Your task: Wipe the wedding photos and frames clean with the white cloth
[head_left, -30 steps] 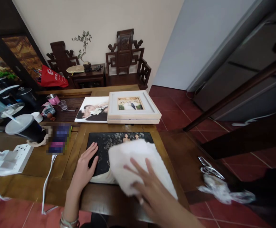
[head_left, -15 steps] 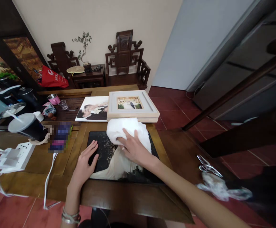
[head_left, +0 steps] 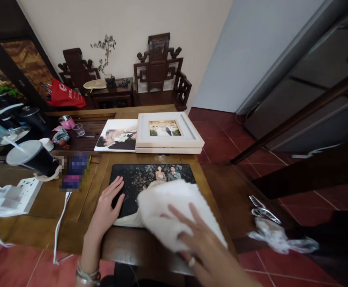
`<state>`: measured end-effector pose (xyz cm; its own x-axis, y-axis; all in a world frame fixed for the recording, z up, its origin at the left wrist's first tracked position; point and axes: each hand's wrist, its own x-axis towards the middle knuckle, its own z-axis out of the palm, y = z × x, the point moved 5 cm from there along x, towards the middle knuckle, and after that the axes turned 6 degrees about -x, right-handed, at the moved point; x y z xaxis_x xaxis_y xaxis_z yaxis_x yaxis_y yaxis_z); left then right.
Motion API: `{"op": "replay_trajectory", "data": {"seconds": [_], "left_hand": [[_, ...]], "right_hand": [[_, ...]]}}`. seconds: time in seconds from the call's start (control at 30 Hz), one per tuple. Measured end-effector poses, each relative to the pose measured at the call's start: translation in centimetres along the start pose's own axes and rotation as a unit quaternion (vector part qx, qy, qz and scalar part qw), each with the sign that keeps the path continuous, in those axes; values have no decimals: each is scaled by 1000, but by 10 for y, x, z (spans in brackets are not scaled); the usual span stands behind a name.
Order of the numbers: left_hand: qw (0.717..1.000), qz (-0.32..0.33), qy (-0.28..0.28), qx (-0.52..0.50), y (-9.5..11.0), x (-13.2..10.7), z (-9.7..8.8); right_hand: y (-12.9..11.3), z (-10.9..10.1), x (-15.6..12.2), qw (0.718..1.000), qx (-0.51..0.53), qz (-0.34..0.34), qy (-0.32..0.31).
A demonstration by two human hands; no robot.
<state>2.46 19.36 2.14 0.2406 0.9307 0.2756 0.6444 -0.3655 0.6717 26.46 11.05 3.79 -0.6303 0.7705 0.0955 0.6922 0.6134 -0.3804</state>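
Note:
A dark wedding photo panel [head_left: 126, 199] lies flat on the wooden table, two posed figures showing near its far edge. My left hand [head_left: 108, 203] rests on the panel's left side, fingers stretched out and holding nothing. Under my right hand [head_left: 197, 235] is a thick white towel [head_left: 164, 203], gripped at its near side and blurred by motion. The towel covers the panel's near right part and reaches past its near edge over the table. Folds of the towel partly hide my right fingers.
Beyond the panel lie stacked pale wooden picture frames [head_left: 169, 149] and a white-edged photo print [head_left: 116, 135]. At left are a lidded dark cup [head_left: 27, 155], a charging phone [head_left: 76, 171] and a white power strip [head_left: 30, 195]. Scissors [head_left: 265, 209] and crumpled plastic [head_left: 277, 235] lie at right.
My right hand has drawn the towel from the panel's far side toward me and to the right, uncovering the two figures. My left hand has stayed in place.

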Motion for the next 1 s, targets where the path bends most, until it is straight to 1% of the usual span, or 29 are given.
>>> {"op": "replay_trajectory", "data": {"seconds": [0.07,0.13,0.17,0.23,0.27,0.33,0.37,0.43,0.5,0.53,0.6,0.67,0.7,0.77,0.87,0.93,1.0], "left_hand": [[1000,6,2,-4,0,0,0],[1000,10,4,-8,0,0,1],[1000,11,4,-9,0,-1,1],[1000,7,2,-14,1,-1,0],[1000,2,-1,-19,2,-2,-1],[999,-12,2,-46,5,-4,-5],[997,-19,11,-69,7,-5,-8],[989,-23,43,-136,10,-6,-16],[979,-16,69,-191,12,-7,-22],[977,-12,75,-199,12,-7,-23],[981,-3,69,-181,12,-7,-21],[989,2,45,-139,10,-7,-15],[993,2,27,-117,10,-7,-11],[998,-5,-10,-69,8,-7,-4],[999,-19,-40,-6,5,-6,3],[998,-27,-46,23,4,-6,5],[997,-29,-49,44,4,-5,7]], "right_hand": [[29,-13,9,997,-20,35,60],[53,-20,27,994,-37,60,87],[61,-22,38,993,-44,72,81],[66,-21,64,993,-57,93,51],[64,-20,77,992,-60,103,37],[50,-16,101,993,-58,106,16],[39,-12,110,994,-56,96,8],[14,-2,119,998,-46,49,-8],[-14,9,116,999,-25,-23,-24],[-26,13,109,998,-10,-59,-32],[-43,15,89,992,27,-111,-54],[-50,12,66,988,55,-125,-74],[-49,8,54,988,64,-117,-77],[-38,-2,36,993,64,-73,-60],[-5,-14,24,1000,25,14,5],[19,-17,28,997,-9,55,50],[38,-18,43,993,-28,91,74]]}}
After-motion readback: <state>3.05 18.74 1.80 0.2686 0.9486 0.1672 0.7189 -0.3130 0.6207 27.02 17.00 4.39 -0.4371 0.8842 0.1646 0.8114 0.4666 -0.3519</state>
